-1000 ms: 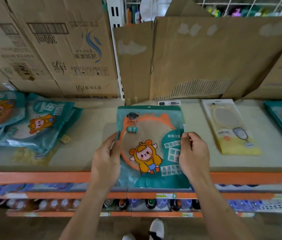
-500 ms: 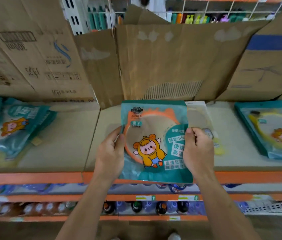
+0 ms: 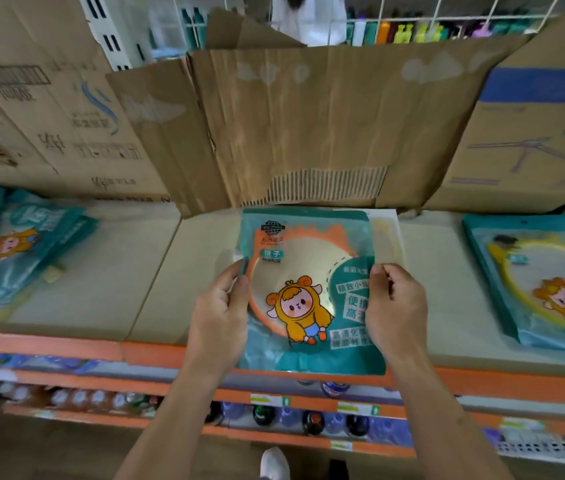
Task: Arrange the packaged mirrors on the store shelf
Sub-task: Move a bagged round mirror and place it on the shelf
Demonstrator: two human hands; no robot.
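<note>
The teal plastic mirror package with the orange cartoon figure [image 3: 309, 292] is held flat between both hands, above the front edge of the beige store shelf with the orange rim [image 3: 156, 271]. The left hand [image 3: 220, 318] pinches its left edge; the right hand [image 3: 395, 310] pinches its right edge. A pale yellow packet [image 3: 386, 237] lies partly beneath it. Similar teal packages lie well apart at far left [image 3: 21, 247] and far right [image 3: 544, 285]. Brown cardboard boxes [image 3: 309, 126] stand behind.

Left hand [image 3: 220, 320] and right hand [image 3: 395, 306] extended forward, fingers closed, gripping.
</note>
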